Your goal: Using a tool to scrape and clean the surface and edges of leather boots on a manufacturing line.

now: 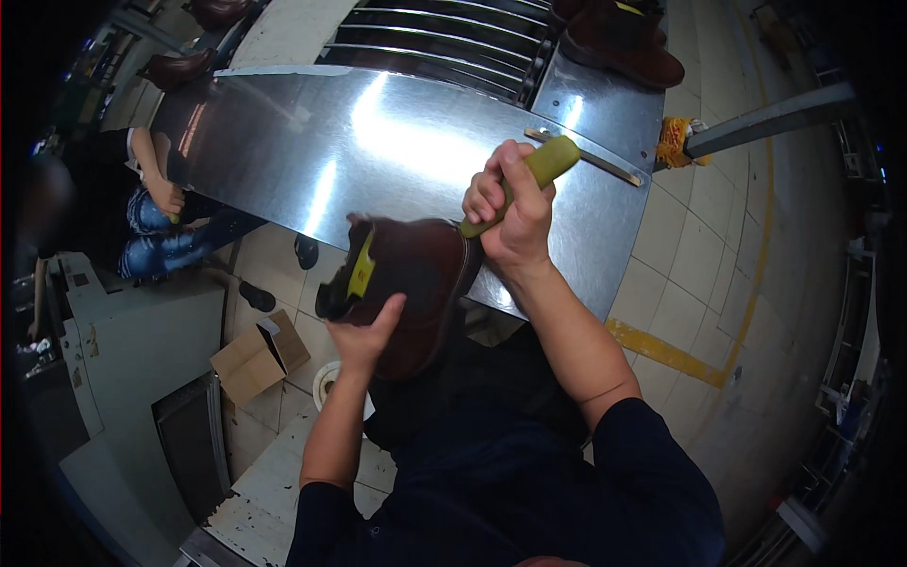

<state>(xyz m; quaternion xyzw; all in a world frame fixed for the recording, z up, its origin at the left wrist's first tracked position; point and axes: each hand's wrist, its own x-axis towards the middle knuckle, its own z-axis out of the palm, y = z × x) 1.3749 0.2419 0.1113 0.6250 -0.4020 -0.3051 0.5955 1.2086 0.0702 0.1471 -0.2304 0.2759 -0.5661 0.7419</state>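
Note:
A dark brown-red ankle boot (430,283) with a yellow patch inside its opening is held tilted over the table's near edge. My left hand (361,338) grips it near the heel and opening, thumb lying along its side. My right hand (515,203) is closed round a long olive-green bar with rounded ends (556,163). The bar's lower end meets or nearly touches the boot's sole edge; I cannot tell which. Beneath both hands spreads a shiny metal table (274,161).
A thin flat strip (586,158) lies at the table's right. More brown boots (624,52) stand at the back right, beside a rack of metal bars (444,42). Another person (151,208) sits at the left. A cardboard box (260,359) and a white bucket (326,378) are on the floor.

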